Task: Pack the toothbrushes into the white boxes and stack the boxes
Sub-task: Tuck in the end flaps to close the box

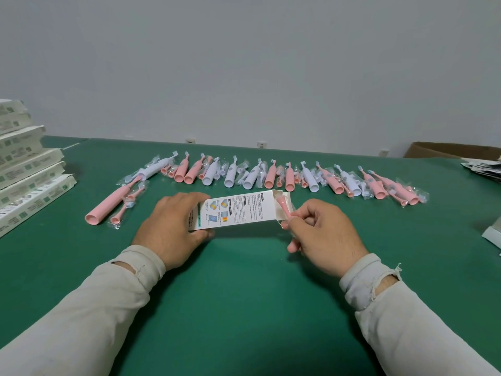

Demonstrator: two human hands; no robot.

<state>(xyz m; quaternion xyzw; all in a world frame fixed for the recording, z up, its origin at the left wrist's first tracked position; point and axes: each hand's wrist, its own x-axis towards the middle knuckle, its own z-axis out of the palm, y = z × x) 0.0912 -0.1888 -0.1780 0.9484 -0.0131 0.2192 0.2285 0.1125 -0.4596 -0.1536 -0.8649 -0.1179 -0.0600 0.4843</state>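
My left hand (173, 226) grips the left end of a white printed box (238, 210) lying on the green table (244, 294). The box's right end flap is open. My right hand (322, 234) pinches a pink brush head in a clear wrapper (283, 206), its tip inside the open end. Behind the box runs a row of several pink and white toothbrushes (271, 176) with wrapped spare heads. A long pink toothbrush (111, 203) lies apart at the left. A stack of white boxes (24, 169) stands at the left edge.
A brown cardboard carton (447, 150) sits at the back right beside a pile of printed leaflets (482, 169). A flat white box (492, 234) pokes in at the right edge. A grey wall rises behind the table.
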